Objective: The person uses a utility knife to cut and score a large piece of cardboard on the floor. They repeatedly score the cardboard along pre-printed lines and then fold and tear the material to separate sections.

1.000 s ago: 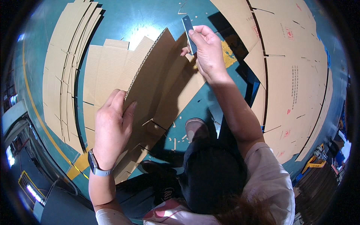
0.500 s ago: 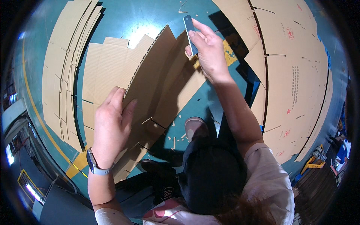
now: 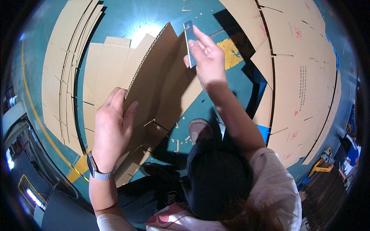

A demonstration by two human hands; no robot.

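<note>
The left hand [image 3: 111, 129] grips the big brown corrugated cardboard sheet [image 3: 160, 82], upright above the teal floor [image 3: 154, 15]. The right hand [image 3: 206, 57] pinches a flat blue tool [image 3: 190, 36] at its top edge. The sheet seems light, stiff; best held at edges.

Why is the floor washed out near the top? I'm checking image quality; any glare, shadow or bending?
Head view: overhead light glares off the teal floor above the held cardboard sheet; dark shadow under the flat cardboard at right; fisheye bends straight edges; both hands look sharp.

raised cardboard sheet [image 3: 162, 81] blocks centre, teal floor [image 3: 146, 19] open beyond
</note>
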